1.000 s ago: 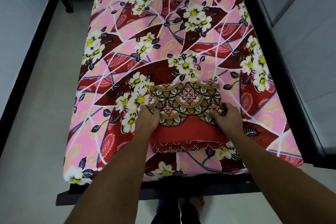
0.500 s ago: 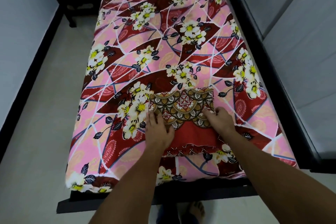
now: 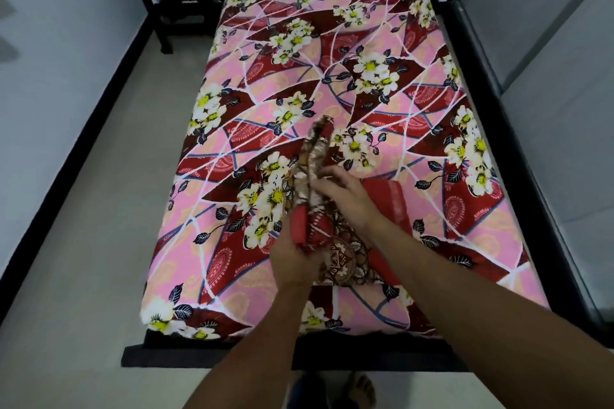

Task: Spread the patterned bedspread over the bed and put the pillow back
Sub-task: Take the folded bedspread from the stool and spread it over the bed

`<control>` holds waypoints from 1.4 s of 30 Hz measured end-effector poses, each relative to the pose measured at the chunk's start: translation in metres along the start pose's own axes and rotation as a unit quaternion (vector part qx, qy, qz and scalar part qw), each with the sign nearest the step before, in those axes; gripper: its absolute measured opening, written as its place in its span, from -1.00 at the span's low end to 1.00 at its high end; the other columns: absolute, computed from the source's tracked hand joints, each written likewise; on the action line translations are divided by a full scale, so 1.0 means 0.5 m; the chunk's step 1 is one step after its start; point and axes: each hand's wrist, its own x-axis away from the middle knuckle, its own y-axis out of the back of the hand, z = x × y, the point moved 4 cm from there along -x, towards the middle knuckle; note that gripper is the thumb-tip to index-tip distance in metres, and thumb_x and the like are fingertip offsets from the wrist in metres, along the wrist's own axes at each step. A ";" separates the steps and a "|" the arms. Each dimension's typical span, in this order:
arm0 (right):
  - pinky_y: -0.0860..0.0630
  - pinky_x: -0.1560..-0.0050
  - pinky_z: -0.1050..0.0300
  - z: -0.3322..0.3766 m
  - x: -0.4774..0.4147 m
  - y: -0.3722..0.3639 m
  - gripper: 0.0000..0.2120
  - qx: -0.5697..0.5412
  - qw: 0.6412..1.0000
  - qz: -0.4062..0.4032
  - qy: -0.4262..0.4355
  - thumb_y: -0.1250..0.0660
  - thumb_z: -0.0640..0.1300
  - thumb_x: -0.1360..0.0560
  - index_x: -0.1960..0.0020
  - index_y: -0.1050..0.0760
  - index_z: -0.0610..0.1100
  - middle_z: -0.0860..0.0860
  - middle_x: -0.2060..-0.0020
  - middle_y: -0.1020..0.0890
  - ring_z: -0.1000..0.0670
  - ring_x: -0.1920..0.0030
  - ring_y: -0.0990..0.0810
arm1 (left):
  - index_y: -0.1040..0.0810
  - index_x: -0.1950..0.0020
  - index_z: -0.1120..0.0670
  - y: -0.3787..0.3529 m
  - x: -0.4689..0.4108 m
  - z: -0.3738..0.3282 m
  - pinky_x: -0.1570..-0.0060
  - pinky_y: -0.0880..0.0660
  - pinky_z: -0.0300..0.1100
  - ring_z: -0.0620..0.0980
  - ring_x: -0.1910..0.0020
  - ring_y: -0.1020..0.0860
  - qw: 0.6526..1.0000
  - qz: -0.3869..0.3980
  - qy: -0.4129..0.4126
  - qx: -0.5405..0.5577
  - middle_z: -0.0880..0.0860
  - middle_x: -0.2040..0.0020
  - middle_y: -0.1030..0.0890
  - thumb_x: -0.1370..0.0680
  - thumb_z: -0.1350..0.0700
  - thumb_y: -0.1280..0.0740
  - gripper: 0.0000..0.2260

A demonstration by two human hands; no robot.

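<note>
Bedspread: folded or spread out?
Mostly folded, not spread. The bedspread lies bunched near the bed's foot on the floral sheet, one flap raised edge-on between the left hand and right hand.

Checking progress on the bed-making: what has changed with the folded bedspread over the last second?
The bedspread lay flat and folded under both hands; now part of it is lifted into an upright fold. The left hand has gripped its near end, and the right hand has moved in against the raised fold, grip unclear. The floral sheet stayed as it was.
</note>
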 end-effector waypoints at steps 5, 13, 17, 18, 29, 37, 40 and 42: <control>-0.49 0.14 0.15 -0.028 0.007 0.029 -0.80 0.029 0.999 -0.017 -0.028 -0.34 -0.04 -0.61 -0.13 -0.56 -0.14 -0.11 0.05 -0.72 -0.01 0.09 -0.63 | -0.59 -0.16 0.27 0.162 -0.076 0.081 0.09 -0.49 -0.04 0.26 0.07 -0.65 0.966 -0.216 0.140 0.004 0.24 0.07 -0.68 -0.37 -0.15 -0.37 -0.44; -0.60 0.01 -0.04 -0.242 0.067 0.202 -0.68 0.397 0.888 -0.171 -0.158 -0.34 -0.01 -0.44 -0.15 -0.52 -0.11 -0.11 -0.01 -0.62 -0.13 0.09 -0.61 | -0.07 -0.55 0.29 0.267 -0.021 0.299 -0.24 -0.35 0.22 0.42 -0.29 -0.36 0.882 -0.249 0.364 -0.167 0.37 -0.37 -0.32 -0.48 0.07 -0.40 -0.22; -0.54 -0.07 -0.12 -0.291 0.105 0.250 -0.55 0.393 0.857 -0.228 -0.244 -0.40 -0.02 -0.42 -0.20 -0.44 -0.24 -0.24 -0.11 -0.51 -0.30 -0.10 -0.55 | -0.25 -0.42 0.30 0.199 -0.012 0.306 -0.17 -0.43 0.25 0.40 -0.29 -0.34 0.917 -0.105 0.286 -0.259 0.38 -0.37 -0.33 -0.49 0.01 -0.37 -0.38; -0.54 -0.05 -0.10 -0.305 0.109 0.255 -0.52 0.374 0.861 -0.220 -0.265 -0.43 0.03 -0.41 -0.19 -0.44 -0.24 -0.23 -0.09 -0.55 -0.28 -0.07 -0.58 | -0.26 -0.44 0.27 0.179 -0.015 0.304 -0.21 -0.40 0.26 0.39 -0.35 -0.29 0.921 -0.058 0.242 -0.299 0.36 -0.41 -0.31 -0.49 -0.04 -0.37 -0.36; -0.51 -0.18 -0.15 -0.261 0.110 0.160 -0.33 0.635 0.762 -0.119 0.036 -0.34 0.25 -0.39 -0.35 -0.38 -0.13 -0.16 -0.18 -0.48 -0.17 -0.17 -0.49 | -0.25 -0.57 0.10 0.107 -0.028 0.292 -0.48 -0.01 0.30 0.23 -0.56 -0.14 0.803 0.232 -0.232 -0.498 0.20 -0.57 -0.22 -0.44 -0.29 -0.34 -0.19; -0.36 -0.38 -0.17 -0.303 0.079 0.015 -0.34 0.733 0.657 0.157 0.083 -0.47 0.11 -0.37 -0.39 -0.35 -0.04 -0.11 -0.32 -0.44 -0.16 -0.33 -0.42 | -0.53 -0.31 0.03 0.138 -0.083 0.300 -0.18 -0.50 0.09 0.13 -0.23 -0.55 0.751 0.306 -0.395 -0.431 0.09 -0.32 -0.53 -0.58 -0.07 -0.19 -0.64; -0.34 -0.39 -0.14 -0.284 0.063 0.000 -0.37 0.742 0.646 0.172 0.053 -0.43 -0.03 -0.44 -0.45 -0.28 -0.03 -0.09 -0.39 -0.35 -0.15 -0.39 -0.34 | -0.57 -0.23 0.04 0.158 -0.110 0.299 -0.03 -0.56 -0.01 0.09 -0.14 -0.54 0.745 0.329 -0.410 -0.410 0.09 -0.23 -0.56 -0.62 -0.05 -0.20 -0.70; -0.47 -0.24 -0.10 -0.263 0.053 -0.002 -0.51 0.720 0.669 0.176 0.051 -0.33 0.01 -0.51 -0.40 -0.35 -0.02 -0.07 -0.34 -0.39 -0.13 -0.34 -0.39 | -0.56 -0.23 0.04 0.165 -0.121 0.295 0.01 -0.54 -0.03 0.08 -0.12 -0.54 0.735 0.337 -0.415 -0.417 0.08 -0.20 -0.57 -0.62 -0.09 -0.21 -0.69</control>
